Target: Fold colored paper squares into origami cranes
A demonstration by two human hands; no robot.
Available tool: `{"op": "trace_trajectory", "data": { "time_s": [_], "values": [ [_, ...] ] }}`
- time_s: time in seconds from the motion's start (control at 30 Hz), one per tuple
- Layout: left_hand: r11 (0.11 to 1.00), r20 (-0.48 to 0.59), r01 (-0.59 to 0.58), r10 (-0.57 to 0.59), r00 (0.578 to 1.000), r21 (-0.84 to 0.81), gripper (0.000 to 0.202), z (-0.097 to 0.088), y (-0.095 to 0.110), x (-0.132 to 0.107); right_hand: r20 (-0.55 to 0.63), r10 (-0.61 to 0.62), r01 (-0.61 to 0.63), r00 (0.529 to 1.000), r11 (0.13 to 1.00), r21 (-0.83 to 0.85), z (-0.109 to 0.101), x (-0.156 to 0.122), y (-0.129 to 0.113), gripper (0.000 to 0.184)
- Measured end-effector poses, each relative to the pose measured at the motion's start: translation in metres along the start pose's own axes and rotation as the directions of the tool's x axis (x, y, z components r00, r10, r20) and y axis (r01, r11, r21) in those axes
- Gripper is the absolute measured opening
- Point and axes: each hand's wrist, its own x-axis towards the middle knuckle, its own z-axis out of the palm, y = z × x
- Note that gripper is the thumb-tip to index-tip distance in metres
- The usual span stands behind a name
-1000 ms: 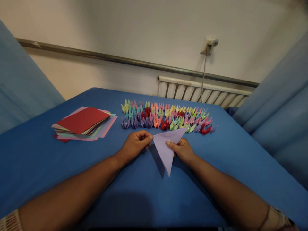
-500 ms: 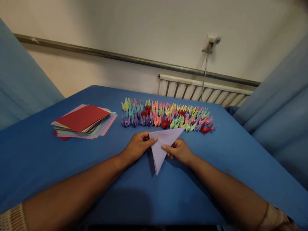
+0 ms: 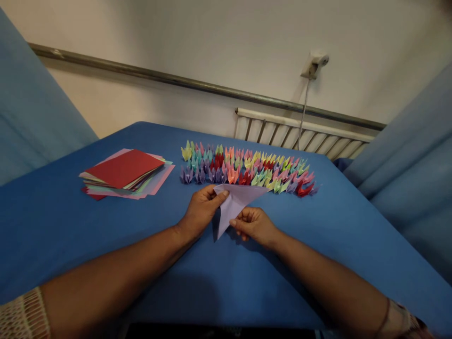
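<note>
A lilac sheet of paper (image 3: 235,202), folded into a triangle, is held above the blue-covered table between both hands. My left hand (image 3: 203,207) pinches its upper left corner, thumb on top and fingers behind. On the lower right edge, my right hand (image 3: 254,226) grips the paper between thumb and curled fingers. One point of the triangle hangs down and towards me; another reaches right, in front of the folded paper cranes (image 3: 247,167). The cranes stand in several close rows in many colours.
On the left lies a stack of coloured paper sheets (image 3: 125,168), a red one on top. The blue cloth (image 3: 158,278) covers the table. Behind are a wall rail (image 3: 197,84), a radiator (image 3: 300,127) and a socket with a plug (image 3: 313,66). Blue curtains (image 3: 413,174) hang at both sides.
My right hand has slid down along the paper's edge towards the lower point. The triangle has tilted, its lower point shifting left and up. The view has shifted slightly.
</note>
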Motion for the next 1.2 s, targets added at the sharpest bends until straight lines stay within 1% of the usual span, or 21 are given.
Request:
{"op": "trace_trajectory", "data": {
  "time_s": [0.1, 0.17, 0.4, 0.47, 0.53, 0.57, 0.63, 0.7, 0.73, 0.77, 0.8, 0.83, 0.87, 0.9, 0.93, 0.97, 1.0, 1.03, 1.1, 1.13, 1.2],
  "values": [
    [0.998, -0.006, 0.009, -0.009, 1.0, -0.055, 0.029, 0.001, -0.001, 0.001, 0.02, 0.02, -0.021, 1.0, 0.998, 0.052, 0.005, -0.003, -0.002, 0.045],
    [0.996, 0.008, 0.026, -0.026, 1.0, -0.087, 0.031, 0.001, -0.002, 0.002, 0.028, 0.037, -0.039, 0.999, 0.998, 0.048, 0.006, -0.005, -0.003, 0.047],
    [0.99, -0.034, 0.038, -0.043, 0.998, -0.134, 0.034, -0.002, -0.007, 0.006, 0.103, 0.095, -0.093, 0.99, 0.995, -0.026, 0.007, -0.008, -0.002, 0.041],
    [0.988, -0.03, 0.049, -0.054, 0.998, -0.145, 0.034, -0.002, -0.007, 0.006, 0.123, 0.107, -0.101, 0.987, 0.993, -0.057, 0.008, -0.009, -0.001, 0.04],
    [0.984, -0.008, 0.072, -0.074, 0.997, -0.16, 0.034, -0.003, -0.006, 0.006, 0.169, 0.135, -0.117, 0.976, 0.987, -0.112, 0.008, -0.011, -0.001, 0.04],
    [0.983, 0.007, 0.082, -0.082, 0.997, -0.163, 0.034, -0.003, -0.006, 0.006, 0.216, 0.155, -0.125, 0.964, 0.981, -0.146, 0.008, -0.014, -0.002, 0.04],
    [0.987, 0.047, 0.097, -0.092, 0.995, -0.132, 0.035, -0.006, -0.004, 0.007, 0.355, 0.194, -0.127, 0.914, 0.971, -0.203, 0.006, -0.021, -0.006, 0.039],
    [0.993, 0.111, 0.108, -0.103, 0.988, -0.038, 0.036, -0.009, -0.001, 0.008, 0.537, 0.205, -0.101, 0.819, 0.971, -0.218, 0.002, -0.029, -0.013, 0.039],
    [0.994, 0.161, 0.109, -0.112, 0.981, 0.026, 0.036, -0.011, 0.0, 0.008, 0.553, 0.174, -0.071, 0.815, 0.977, -0.202, -0.001, -0.032, -0.016, 0.04],
    [0.99, 0.225, 0.106, -0.125, 0.966, 0.097, 0.035, -0.013, 0.0, 0.008, 0.504, 0.111, -0.026, 0.856, 0.985, -0.173, -0.004, -0.035, -0.019, 0.04],
    [0.981, 0.288, 0.09, -0.137, 0.948, 0.172, 0.033, -0.015, 0.001, 0.009, 0.413, 0.024, 0.039, 0.911, 0.989, -0.144, -0.008, -0.037, -0.022, 0.04],
    [0.967, 0.347, 0.057, -0.145, 0.927, 0.25, 0.031, -0.017, 0.001, 0.009, 0.291, -0.082, 0.127, 0.953, 0.982, -0.142, -0.011, -0.038, -0.023, 0.039],
    [0.945, 0.394, 0.007, -0.143, 0.908, 0.327, 0.028, -0.019, 0.001, 0.01, 0.167, -0.197, 0.225, 0.966, 0.958, -0.176, -0.014, -0.038, -0.024, 0.037],
    [0.916, 0.431, -0.057, -0.132, 0.893, 0.397, 0.025, -0.02, 0.001, 0.01, 0.073, -0.312, 0.32, 0.947, 0.915, -0.246, -0.016, -0.036, -0.024, 0.034],
    [0.88, 0.46, -0.13, -0.109, 0.881, 0.457, 0.024, -0.02, 0.001, 0.011, 0.027, -0.417, 0.4, 0.909, 0.85, -0.342, -0.018, -0.034, -0.023, 0.03],
    [0.84, 0.482, -0.206, -0.074, 0.873, 0.502, 0.023, -0.021, 0.0, 0.013, 0.039, -0.496, 0.459, 0.868, 0.769, -0.445, -0.02, -0.031, -0.021, 0.026],
    [0.798, 0.499, -0.278, -0.033, 0.866, 0.535, 0.022, -0.021, 0.0, 0.015, 0.096, -0.54, 0.501, 0.836, 0.682, -0.532, -0.02, -0.028, -0.018, 0.023],
    [0.757, 0.511, -0.339, 0.007, 0.859, 0.559, 0.021, -0.021, -0.001, 0.016, 0.167, -0.556, 0.532, 0.814, 0.599, -0.598, -0.02, -0.025, -0.015, 0.021],
    [0.67, 0.517, -0.43, 0.08, 0.852, 0.605, 0.015, -0.019, -0.003, 0.02, 0.287, -0.528, 0.553, 0.799, 0.459, -0.696, -0.018, -0.019, -0.01, 0.023],
    [0.625, 0.516, -0.462, 0.108, 0.85, 0.63, 0.013, -0.019, -0.004, 0.022, 0.322, -0.503, 0.547, 0.802, 0.402, -0.734, -0.016, -0.018, -0.008, 0.025],
    [0.538, 0.527, -0.51, 0.138, 0.838, 0.671, 0.018, -0.018, -0.005, 0.026, 0.346, -0.446, 0.507, 0.825, 0.317, -0.801, -0.012, -0.017, -0.005, 0.027]
  ]
}}
